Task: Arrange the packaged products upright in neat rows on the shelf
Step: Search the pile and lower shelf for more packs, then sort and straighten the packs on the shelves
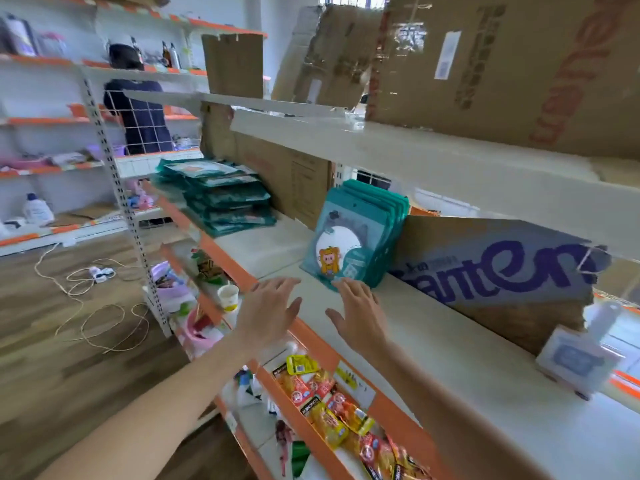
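A row of several teal packets (pixel 349 237) stands upright on the white shelf (pixel 433 344), leaning back against a cardboard panel with purple lettering (pixel 491 268). The front packet shows a cartoon monkey. My right hand (pixel 360 310) hovers just in front of that row, fingers spread, fingertips near the front packet's bottom edge. My left hand (pixel 273 306) is beside it to the left, fingers straight, holding nothing. Farther left on the same shelf lies a flat pile of more teal packets (pixel 221 195).
A small white card holder (pixel 578 362) stands on the shelf at right. Snack packets (pixel 343 410) fill the shelf below, and cardboard boxes (pixel 502 64) sit on the shelf above. A person (pixel 138 109) stands at a far rack. Cables (pixel 93 299) lie on the wooden floor.
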The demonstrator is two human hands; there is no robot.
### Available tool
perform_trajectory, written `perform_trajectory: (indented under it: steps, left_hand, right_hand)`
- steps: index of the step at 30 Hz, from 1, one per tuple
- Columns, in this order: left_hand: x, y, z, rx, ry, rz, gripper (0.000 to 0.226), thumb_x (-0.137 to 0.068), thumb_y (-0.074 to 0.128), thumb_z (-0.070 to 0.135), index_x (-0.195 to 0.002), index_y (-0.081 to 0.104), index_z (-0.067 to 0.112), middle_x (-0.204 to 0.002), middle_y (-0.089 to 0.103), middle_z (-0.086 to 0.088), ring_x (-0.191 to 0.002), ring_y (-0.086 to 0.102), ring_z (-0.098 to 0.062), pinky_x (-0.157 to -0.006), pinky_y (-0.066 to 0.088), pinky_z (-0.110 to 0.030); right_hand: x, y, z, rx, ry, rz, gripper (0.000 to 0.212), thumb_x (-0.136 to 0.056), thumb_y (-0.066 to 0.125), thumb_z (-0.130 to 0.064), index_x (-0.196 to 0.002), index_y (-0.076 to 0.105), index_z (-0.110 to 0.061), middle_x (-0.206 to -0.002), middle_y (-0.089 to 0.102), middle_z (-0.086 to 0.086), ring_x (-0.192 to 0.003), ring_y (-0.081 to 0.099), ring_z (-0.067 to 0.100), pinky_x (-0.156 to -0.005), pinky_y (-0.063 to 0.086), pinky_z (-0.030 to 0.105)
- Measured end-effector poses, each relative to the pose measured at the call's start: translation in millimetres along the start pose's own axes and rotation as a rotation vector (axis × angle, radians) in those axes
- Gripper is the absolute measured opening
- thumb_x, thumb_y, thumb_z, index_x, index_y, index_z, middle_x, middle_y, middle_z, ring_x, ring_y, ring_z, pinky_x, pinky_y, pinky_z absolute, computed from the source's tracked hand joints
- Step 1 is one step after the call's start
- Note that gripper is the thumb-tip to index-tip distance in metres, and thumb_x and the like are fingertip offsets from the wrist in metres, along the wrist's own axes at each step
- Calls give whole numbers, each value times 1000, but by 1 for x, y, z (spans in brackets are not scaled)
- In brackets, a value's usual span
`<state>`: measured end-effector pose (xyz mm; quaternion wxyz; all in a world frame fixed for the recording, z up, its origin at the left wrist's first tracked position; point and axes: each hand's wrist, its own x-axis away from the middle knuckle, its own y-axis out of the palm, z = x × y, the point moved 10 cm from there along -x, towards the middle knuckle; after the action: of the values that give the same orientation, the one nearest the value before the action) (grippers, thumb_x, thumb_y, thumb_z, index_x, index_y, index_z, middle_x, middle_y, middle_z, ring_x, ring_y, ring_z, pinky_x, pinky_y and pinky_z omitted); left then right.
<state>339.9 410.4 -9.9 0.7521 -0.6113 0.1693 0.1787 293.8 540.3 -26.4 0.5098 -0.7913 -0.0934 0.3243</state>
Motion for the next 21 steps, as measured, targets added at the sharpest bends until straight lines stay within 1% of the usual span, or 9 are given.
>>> perform_trajectory:
  steps: [2, 4, 8, 11, 15, 19, 21]
  left_hand:
    - [0, -8, -36, -18, -23, 4, 37, -91, 55, 30, -126, 55, 18, -123, 61, -4, -107, 59, -27, -92, 42, -37]
    - [-2, -17, -66, -24, -38, 12, 39, -92, 51, 30, -130, 51, 18, -125, 58, -4, -111, 56, -27, -94, 40, -37]
    - [-7, -32, -121, 12, -59, 43, 38, -91, 54, 25, -128, 53, 14, -122, 60, -6, -107, 59, -28, -89, 44, -38]
    - [-14, -43, -154, 17, -71, 52, 39, -90, 56, 21, -128, 53, 11, -122, 59, -9, -109, 58, -30, -89, 44, -38]
    - [-29, -62, -201, 13, -138, 101, 40, -92, 54, 24, -130, 51, 12, -125, 58, -6, -113, 54, -27, -91, 41, -35]
    - [-47, -67, -254, -27, -182, 88, 39, -95, 48, 27, -133, 48, 15, -125, 57, -3, -109, 54, -25, -87, 41, -34]
    - [-58, -65, -283, -46, -216, 74, 42, -96, 44, 31, -136, 44, 17, -129, 53, -2, -110, 54, -23, -89, 41, -33]
  right_hand:
    - [-20, 16, -31, -26, -35, 1, 54, -90, 58, -32, -138, 39, -16, -142, 42, -1, -132, 35, 19, -108, 24, 30]
    - [-38, 29, -58, -50, -53, 8, 52, -90, 58, -32, -137, 41, -17, -140, 44, -1, -131, 35, 17, -108, 24, 30]
    - [-75, 55, -97, -106, -38, -19, 51, -90, 57, -33, -137, 41, -19, -139, 44, -1, -130, 37, 18, -107, 26, 30]
    - [-104, 71, -121, -123, -52, -48, 49, -90, 56, -31, -136, 42, -19, -138, 45, 0, -128, 38, 19, -105, 28, 31]
    - [-151, 88, -150, -154, -75, -53, 49, -91, 56, -29, -136, 41, -20, -139, 44, -2, -128, 38, 16, -105, 29, 30]
    - [-200, 113, -180, -181, -97, -61, 48, -92, 54, -33, -136, 42, -19, -138, 45, 0, -128, 39, 18, -105, 31, 32]
    - [-226, 129, -195, -213, -109, -72, 49, -92, 55, -32, -137, 41, -18, -138, 45, 0, -128, 39, 18, -105, 30, 30]
